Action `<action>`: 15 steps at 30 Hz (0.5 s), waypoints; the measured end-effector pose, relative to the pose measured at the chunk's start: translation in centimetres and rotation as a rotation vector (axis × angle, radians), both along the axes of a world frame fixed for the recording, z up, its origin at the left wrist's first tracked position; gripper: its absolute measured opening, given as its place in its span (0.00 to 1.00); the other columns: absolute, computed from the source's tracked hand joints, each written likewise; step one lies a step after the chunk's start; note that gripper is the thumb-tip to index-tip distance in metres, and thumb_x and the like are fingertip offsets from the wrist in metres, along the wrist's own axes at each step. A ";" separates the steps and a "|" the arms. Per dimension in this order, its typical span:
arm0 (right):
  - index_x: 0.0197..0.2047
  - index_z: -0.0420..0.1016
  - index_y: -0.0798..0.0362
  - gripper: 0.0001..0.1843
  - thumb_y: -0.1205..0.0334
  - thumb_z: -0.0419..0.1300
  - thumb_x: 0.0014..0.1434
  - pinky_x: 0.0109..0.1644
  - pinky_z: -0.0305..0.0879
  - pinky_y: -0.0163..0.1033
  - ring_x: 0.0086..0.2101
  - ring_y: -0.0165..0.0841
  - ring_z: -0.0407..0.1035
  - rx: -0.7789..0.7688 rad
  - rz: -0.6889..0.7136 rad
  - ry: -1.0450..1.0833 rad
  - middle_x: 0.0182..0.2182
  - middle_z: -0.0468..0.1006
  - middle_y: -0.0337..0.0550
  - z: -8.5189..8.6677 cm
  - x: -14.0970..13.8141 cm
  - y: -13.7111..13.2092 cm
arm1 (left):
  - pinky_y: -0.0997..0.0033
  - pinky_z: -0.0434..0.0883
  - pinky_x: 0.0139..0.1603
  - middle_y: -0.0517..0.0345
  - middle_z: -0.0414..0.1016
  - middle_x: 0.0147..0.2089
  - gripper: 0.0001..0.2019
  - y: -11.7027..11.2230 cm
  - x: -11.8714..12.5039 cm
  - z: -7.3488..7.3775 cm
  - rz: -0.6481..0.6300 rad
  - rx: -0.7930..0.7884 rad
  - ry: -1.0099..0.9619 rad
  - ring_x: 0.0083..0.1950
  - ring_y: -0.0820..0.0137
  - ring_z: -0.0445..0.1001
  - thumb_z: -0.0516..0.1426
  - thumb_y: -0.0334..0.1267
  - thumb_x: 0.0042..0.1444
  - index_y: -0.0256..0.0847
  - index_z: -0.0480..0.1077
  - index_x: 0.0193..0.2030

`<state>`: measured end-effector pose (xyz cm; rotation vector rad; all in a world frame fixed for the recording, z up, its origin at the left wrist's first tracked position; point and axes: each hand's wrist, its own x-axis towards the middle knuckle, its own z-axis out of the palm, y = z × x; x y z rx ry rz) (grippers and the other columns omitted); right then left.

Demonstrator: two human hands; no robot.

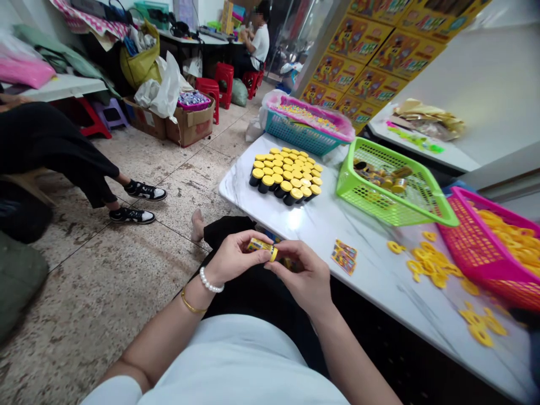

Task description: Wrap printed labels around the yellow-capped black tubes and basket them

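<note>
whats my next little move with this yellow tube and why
Probably drop the yellow-labelled tube from your left hand and right hand into the green plastic mesh basket: it looks labelled and capped, like the small containers already there, unlike the bare black yellow-capped bottles on the white marble table.

Your head camera looks forward and down from above your body, with your left hand (233, 257) and right hand (304, 277) close to the lens at lower centre. The marble counter (367, 247) runs away to the right of them, while the tiled floor (126, 270) spreads left of the counter, toward the far end of the room.
</note>
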<state>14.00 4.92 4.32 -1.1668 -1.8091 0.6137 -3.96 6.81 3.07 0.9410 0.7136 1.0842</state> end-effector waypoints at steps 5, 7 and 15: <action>0.41 0.78 0.45 0.10 0.63 0.69 0.55 0.42 0.77 0.46 0.38 0.39 0.77 0.231 -0.034 -0.097 0.38 0.81 0.44 0.0 0.2 0.0 | 0.79 0.64 0.27 0.57 0.76 0.30 0.19 0.4 -0.5 -0.3 0.005 -0.060 0.020 0.26 0.77 0.68 0.68 0.47 0.50 0.36 0.77 0.43; 0.41 0.79 0.44 0.09 0.63 0.69 0.55 0.42 0.77 0.45 0.37 0.38 0.77 0.269 -0.020 -0.114 0.38 0.81 0.44 0.1 0.4 0.1 | 0.79 0.64 0.28 0.56 0.77 0.31 0.16 0.6 -0.6 -0.4 -0.002 -0.063 0.015 0.27 0.78 0.68 0.68 0.45 0.49 0.35 0.78 0.40; 0.39 0.79 0.49 0.15 0.58 0.74 0.48 0.40 0.79 0.45 0.32 0.37 0.79 -0.190 -0.061 0.246 0.34 0.83 0.41 -0.3 -0.1 -0.2 | 0.74 0.69 0.42 0.53 0.78 0.37 0.14 0.5 -0.6 0.0 0.008 0.005 -0.001 0.38 0.72 0.74 0.70 0.35 0.47 0.36 0.79 0.41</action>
